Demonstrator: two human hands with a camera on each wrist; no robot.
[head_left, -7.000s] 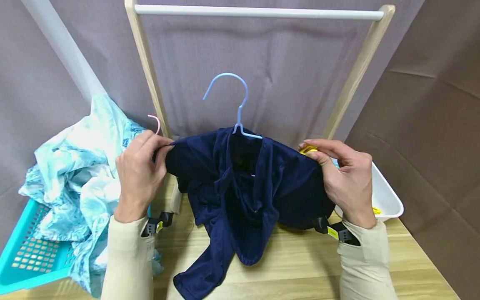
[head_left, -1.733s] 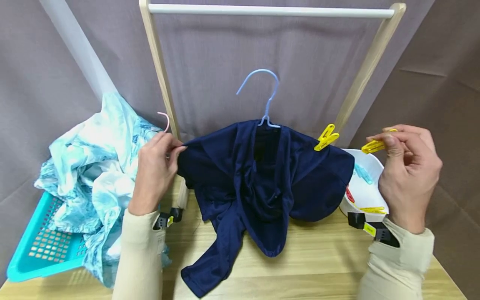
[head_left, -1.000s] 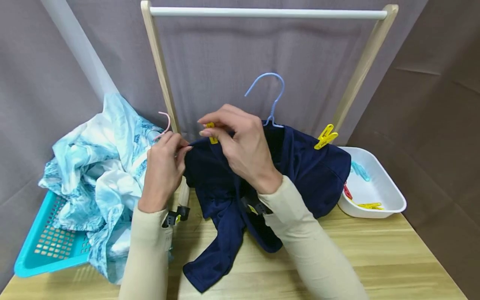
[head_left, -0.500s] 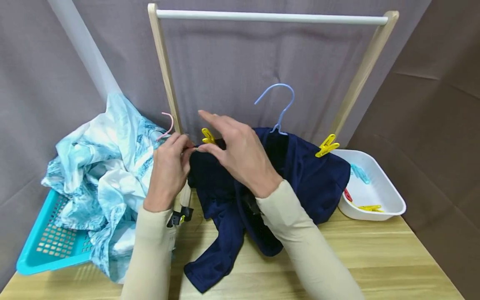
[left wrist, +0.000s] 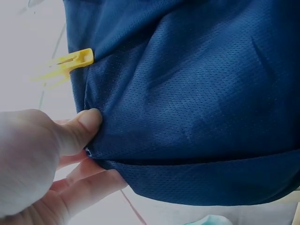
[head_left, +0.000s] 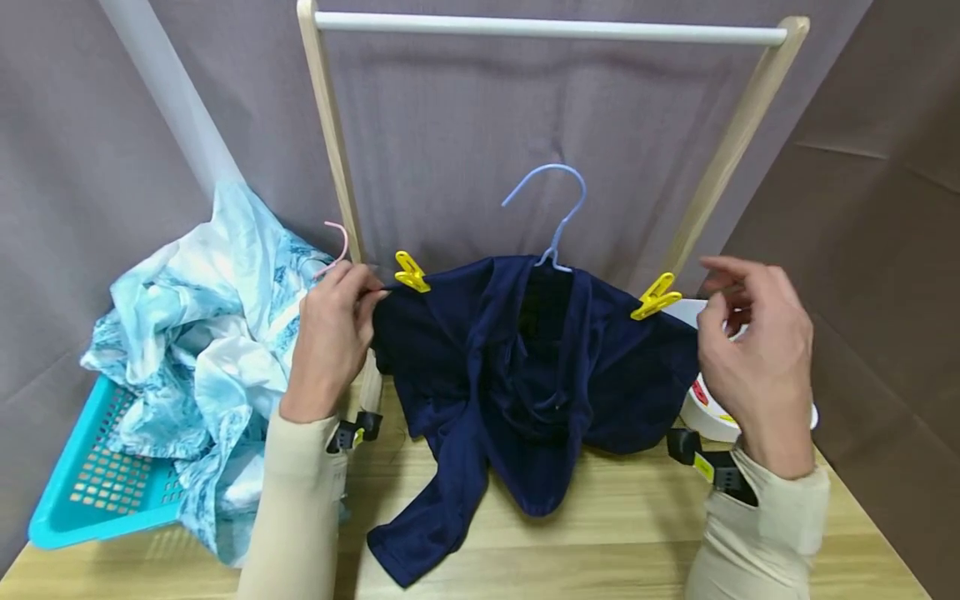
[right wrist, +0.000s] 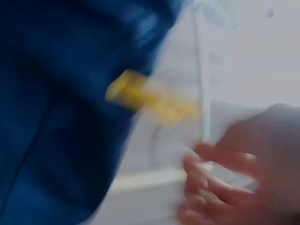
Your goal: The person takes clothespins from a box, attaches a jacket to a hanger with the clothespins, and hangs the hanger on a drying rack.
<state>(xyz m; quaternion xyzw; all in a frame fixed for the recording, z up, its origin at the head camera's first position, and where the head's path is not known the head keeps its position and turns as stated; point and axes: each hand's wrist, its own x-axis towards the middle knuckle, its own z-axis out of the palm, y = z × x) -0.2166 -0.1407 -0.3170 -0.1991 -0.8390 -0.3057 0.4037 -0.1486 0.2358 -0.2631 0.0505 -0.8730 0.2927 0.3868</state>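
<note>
A navy blue jacket (head_left: 450,342) hangs on a light blue hanger (head_left: 583,192), its front open and one sleeve trailing onto the table. My left hand (head_left: 330,342) pinches the jacket's left shoulder between thumb and fingers; the left wrist view shows the thumb (left wrist: 89,122) on top of the cloth. One yellow clothespin (head_left: 411,272) grips the shoulder edge near that hand. Another yellow clothespin (head_left: 656,297) sits on the right shoulder. Beside it my right hand (head_left: 757,358) has loosely bent fingers and holds nothing; the right wrist view is blurred.
A wooden rack with a white rod (head_left: 547,27) stands behind the jacket. To the left, a turquoise basket (head_left: 105,533) bears a blue-and-white garment (head_left: 225,367), with a pink hanger hook (head_left: 346,242) showing. A white tub (head_left: 708,421) with clothespins is partly behind my right hand.
My right hand clipped a yellow clothespin on the right shoulder, brought a second to the left shoulder, let go of it there and moved back right. My left hand kept its pinch.
</note>
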